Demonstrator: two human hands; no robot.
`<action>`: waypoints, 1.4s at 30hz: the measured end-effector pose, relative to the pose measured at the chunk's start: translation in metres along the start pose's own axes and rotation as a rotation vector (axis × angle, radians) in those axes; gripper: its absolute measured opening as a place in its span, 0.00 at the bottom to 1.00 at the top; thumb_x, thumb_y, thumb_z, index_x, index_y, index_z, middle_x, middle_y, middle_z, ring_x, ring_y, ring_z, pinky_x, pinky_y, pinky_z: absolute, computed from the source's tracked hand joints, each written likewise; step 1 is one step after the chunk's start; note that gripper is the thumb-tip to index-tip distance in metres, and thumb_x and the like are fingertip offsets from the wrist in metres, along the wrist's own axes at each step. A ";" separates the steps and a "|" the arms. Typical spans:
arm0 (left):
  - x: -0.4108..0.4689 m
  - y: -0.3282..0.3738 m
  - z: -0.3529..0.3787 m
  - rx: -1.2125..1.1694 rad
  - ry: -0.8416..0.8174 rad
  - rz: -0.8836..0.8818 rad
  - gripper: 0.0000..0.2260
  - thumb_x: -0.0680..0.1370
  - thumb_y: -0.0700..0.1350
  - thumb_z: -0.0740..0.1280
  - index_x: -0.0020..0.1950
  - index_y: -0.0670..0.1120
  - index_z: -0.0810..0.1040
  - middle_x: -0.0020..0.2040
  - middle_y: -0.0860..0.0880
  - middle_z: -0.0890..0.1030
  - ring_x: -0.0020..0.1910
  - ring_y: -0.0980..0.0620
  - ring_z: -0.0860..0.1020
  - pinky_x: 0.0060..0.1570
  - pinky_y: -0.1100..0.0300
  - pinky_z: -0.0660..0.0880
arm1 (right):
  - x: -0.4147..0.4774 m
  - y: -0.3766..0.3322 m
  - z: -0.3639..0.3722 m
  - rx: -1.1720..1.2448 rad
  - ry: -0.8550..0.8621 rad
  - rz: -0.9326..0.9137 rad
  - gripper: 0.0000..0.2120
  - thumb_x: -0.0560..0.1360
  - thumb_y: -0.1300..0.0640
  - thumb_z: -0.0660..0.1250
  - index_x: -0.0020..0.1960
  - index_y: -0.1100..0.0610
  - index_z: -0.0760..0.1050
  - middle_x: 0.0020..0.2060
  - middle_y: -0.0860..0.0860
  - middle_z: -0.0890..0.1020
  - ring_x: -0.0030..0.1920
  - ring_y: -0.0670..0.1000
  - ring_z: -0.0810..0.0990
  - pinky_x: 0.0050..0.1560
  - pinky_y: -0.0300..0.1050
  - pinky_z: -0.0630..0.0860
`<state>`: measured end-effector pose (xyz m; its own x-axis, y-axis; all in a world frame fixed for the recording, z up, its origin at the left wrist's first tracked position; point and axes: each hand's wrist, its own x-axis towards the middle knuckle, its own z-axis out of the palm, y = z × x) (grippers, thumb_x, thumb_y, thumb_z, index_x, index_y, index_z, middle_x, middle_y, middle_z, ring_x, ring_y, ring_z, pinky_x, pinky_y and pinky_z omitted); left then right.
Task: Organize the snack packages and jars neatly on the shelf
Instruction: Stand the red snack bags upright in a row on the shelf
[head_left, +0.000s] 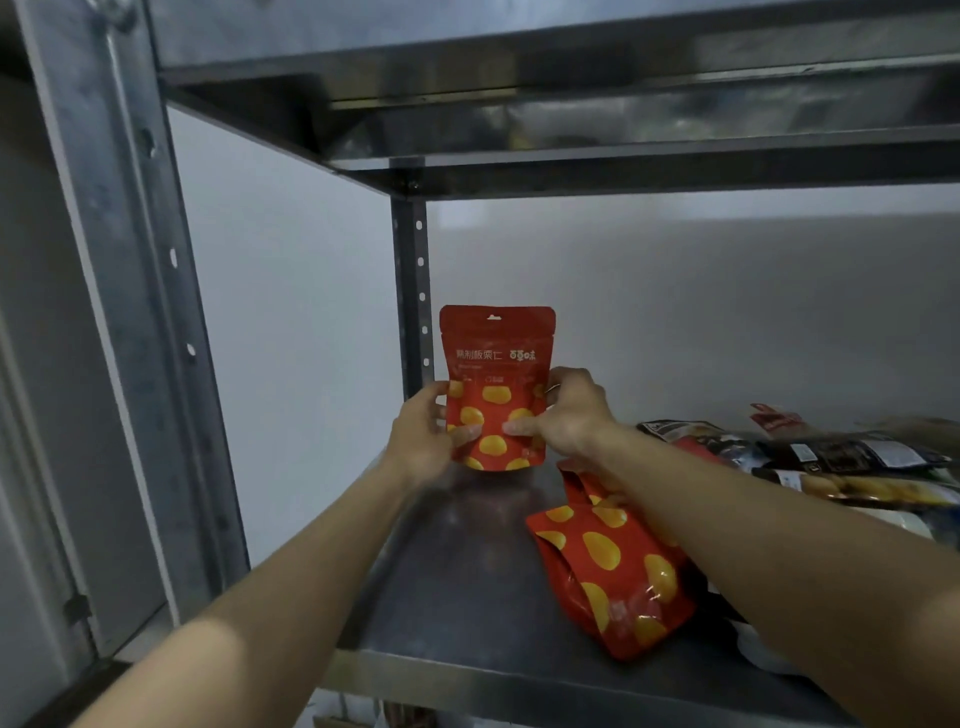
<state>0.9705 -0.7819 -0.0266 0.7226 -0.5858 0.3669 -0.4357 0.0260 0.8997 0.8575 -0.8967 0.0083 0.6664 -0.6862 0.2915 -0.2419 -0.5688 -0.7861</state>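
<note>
Item 1: upright red pouch (497, 353), far, left of centre. One line of pale print runs across its upper front. The left group reads 熟制板栗仁; the first character is uncertain, 板栗仁 is clear. The right group reads 百草味, a brand mark. Below it is a row of small print and icons, too blurred to read.

Item 2: second red pouch (610, 566), lying near, right of item 1. No print is legible on the face shown.

Item 3: dark packages (852, 454), piled at the right. They carry white labels (804, 453); the print is too small to read.

Item 4: red-and-white packet (774, 417), far right. Its markings are blurred and unreadable.
</note>
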 end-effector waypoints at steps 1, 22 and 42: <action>0.002 -0.002 0.001 0.005 -0.002 -0.008 0.21 0.75 0.39 0.71 0.66 0.46 0.70 0.60 0.45 0.78 0.58 0.44 0.78 0.56 0.46 0.78 | 0.001 0.001 0.001 -0.005 -0.002 0.003 0.32 0.64 0.54 0.81 0.64 0.58 0.72 0.59 0.53 0.79 0.59 0.55 0.78 0.60 0.48 0.76; 0.011 -0.012 -0.001 0.072 -0.026 -0.077 0.21 0.77 0.44 0.68 0.68 0.50 0.67 0.63 0.48 0.76 0.61 0.45 0.77 0.59 0.45 0.76 | 0.005 0.001 0.016 -0.017 -0.024 0.049 0.30 0.70 0.53 0.76 0.68 0.56 0.69 0.64 0.53 0.77 0.64 0.57 0.76 0.64 0.55 0.74; 0.009 -0.010 -0.004 0.133 0.073 -0.092 0.26 0.74 0.47 0.72 0.69 0.48 0.67 0.65 0.46 0.76 0.61 0.44 0.77 0.60 0.46 0.76 | 0.002 0.000 -0.006 -0.063 -0.023 0.107 0.41 0.64 0.52 0.81 0.71 0.56 0.66 0.63 0.54 0.78 0.63 0.57 0.77 0.61 0.53 0.76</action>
<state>0.9838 -0.7839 -0.0316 0.7978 -0.5202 0.3047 -0.4294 -0.1354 0.8929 0.8542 -0.9005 0.0121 0.6502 -0.7343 0.1950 -0.3556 -0.5209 -0.7760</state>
